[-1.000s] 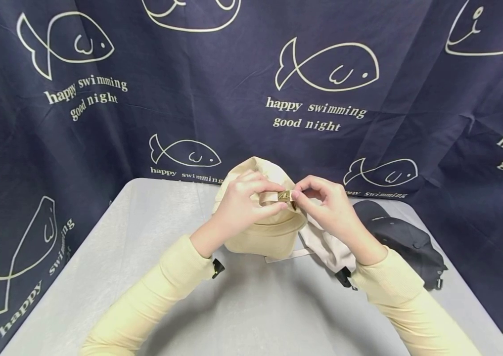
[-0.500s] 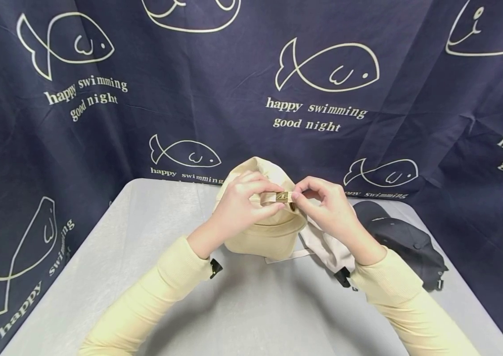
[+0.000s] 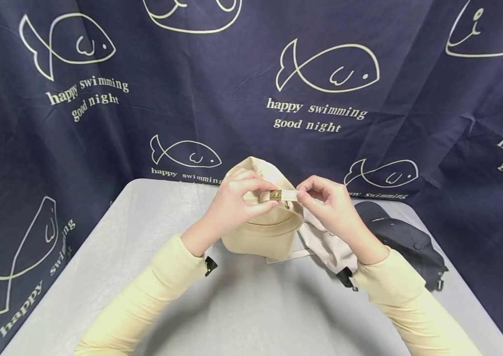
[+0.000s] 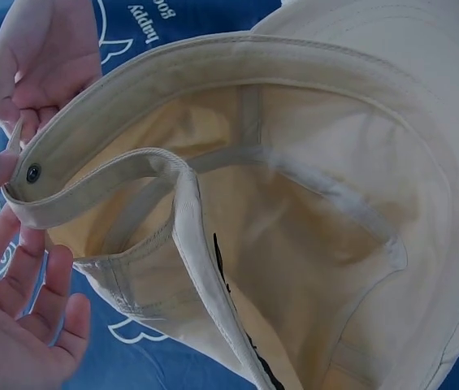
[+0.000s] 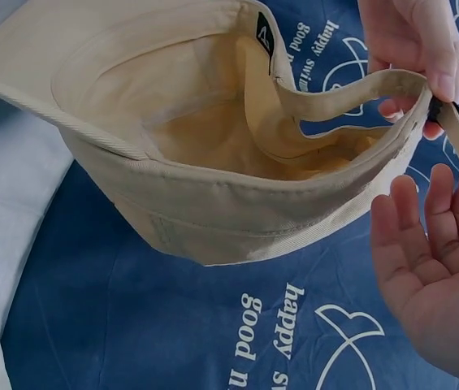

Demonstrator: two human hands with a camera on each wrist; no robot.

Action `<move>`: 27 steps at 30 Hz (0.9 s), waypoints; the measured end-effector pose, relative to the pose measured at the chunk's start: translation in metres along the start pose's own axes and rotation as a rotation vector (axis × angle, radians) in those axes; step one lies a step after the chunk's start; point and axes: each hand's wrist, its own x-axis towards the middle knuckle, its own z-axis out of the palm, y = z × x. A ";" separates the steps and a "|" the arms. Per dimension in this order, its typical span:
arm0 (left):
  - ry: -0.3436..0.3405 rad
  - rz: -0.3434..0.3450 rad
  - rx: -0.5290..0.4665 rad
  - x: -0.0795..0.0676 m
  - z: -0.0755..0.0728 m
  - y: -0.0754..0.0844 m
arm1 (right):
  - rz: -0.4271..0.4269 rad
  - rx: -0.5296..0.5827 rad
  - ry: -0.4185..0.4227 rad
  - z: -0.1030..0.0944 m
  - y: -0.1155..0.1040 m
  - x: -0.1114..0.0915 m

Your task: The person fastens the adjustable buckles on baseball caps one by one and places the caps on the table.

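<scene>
Two hands of mine meet at the back of a beige baseball cap [image 3: 262,235], which is held up over the far part of the table [image 3: 251,316], its brim lowest and towards me; I cannot tell whether any of it rests on the surface. My left hand [image 3: 238,198] pinches the strap at the gold-toned buckle [image 3: 275,195], thumb below and forefinger above, while my right hand [image 3: 331,200] grips the strap end [image 3: 290,196] between thumb and fingertip, so a pale stretch of it spans the gap between them. From the left wrist, I see the hollow crown, a small dark eyelet [image 4: 32,173] just beside my pinch, and the spare fingers of that hand held loose. I judge the step in hand to be adjusting the strap through its buckle. The next move, as I read it, calls for a firm left pinch and a level pull from the right, keeping the band flat; a twist could jam it in the metal, and too long a pull might overtighten the fit. Beyond my right forearm lies a black baseball cap [image 3: 407,242], with a paler cap [image 3: 324,242] nearer, partly hidden behind that hand.
</scene>
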 end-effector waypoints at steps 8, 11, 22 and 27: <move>0.050 0.020 0.011 -0.001 -0.005 -0.002 | 0.063 0.049 0.024 -0.006 0.002 0.000; 0.044 0.030 0.031 -0.001 -0.006 -0.003 | 0.090 0.075 0.025 -0.009 0.003 0.000; 0.069 0.037 0.044 -0.002 -0.010 -0.008 | 0.093 0.152 0.049 -0.017 0.006 -0.001; 0.066 0.029 0.055 -0.003 -0.011 -0.010 | 0.109 0.185 0.075 -0.021 0.009 -0.001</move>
